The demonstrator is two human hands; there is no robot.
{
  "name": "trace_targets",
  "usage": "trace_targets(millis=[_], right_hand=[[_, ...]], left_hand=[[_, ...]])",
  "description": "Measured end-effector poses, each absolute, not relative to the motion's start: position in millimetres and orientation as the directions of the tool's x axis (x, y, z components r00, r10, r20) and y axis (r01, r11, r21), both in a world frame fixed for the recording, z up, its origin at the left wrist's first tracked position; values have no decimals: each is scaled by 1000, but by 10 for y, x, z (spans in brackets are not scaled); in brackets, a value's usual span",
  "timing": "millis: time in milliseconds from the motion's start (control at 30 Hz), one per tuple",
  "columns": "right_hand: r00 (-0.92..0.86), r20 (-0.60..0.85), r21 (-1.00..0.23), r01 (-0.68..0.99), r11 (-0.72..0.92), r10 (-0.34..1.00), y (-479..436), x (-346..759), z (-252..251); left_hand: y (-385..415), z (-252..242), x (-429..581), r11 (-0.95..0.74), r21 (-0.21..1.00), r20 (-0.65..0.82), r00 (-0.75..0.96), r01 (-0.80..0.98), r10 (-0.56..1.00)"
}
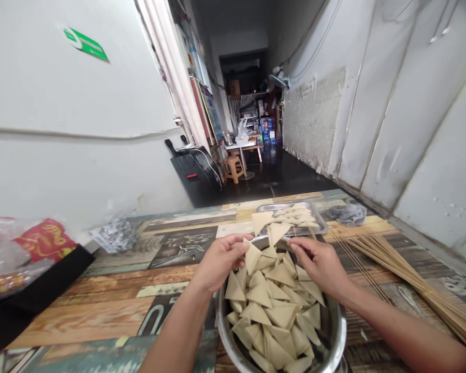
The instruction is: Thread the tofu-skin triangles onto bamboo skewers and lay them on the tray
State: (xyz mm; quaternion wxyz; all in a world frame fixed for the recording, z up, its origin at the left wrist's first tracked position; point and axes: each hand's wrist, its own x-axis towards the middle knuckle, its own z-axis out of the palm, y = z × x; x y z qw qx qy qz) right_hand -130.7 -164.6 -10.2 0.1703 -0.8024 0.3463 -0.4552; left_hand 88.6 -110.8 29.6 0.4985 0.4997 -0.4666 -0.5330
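A steel bowl (336, 331) near the table's front edge is heaped with tan tofu triangles (274, 311). My left hand (217, 259) is closed, pinching one triangle (252, 255) at the heap's far left. My right hand (320, 261) is closed on a thin bamboo skewer (295, 235) that carries two triangles (270, 225) pointing away over the bowl's far rim. Behind the bowl, a steel tray (321, 224) holds skewered triangles.
A bundle of bamboo skewers (407, 274) lies on the patterned wooden table (112, 305) at the right. A grey rag (349, 213) sits beyond it. Plastic bags (27, 248) and a crumpled wrapper (114, 235) lie at the left by the wall. A dark corridor runs ahead.
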Motion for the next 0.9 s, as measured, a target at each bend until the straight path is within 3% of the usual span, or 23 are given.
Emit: trace_targets(millis=[133, 233, 433, 700, 900], right_hand=[[319, 637, -582, -398, -709, -702, -1643, -1320, -99], [318, 643, -569, -411, -712, -697, -1645, -1328, -97], [336, 651, -558, -396, -729, -681, -1648, -1344, -113], [580, 612, -406, -353, -843, -538, -1621, -1334, -151], [552, 610, -399, -406, -822, -569, -1636, -1328, -144]], left_hand=[[-1208, 211, 917, -83, 901, -139, 102, 426, -985], [-1254, 183, 936, -53, 818, -171, 154, 572, -973], [-1322, 180, 952, 48, 701, -216, 276, 711, -936], [-1362, 227, 1011, 155, 579, -282, 374, 801, -883], [-1339, 185, 1053, 64, 519, -314, 259, 853, -913]])
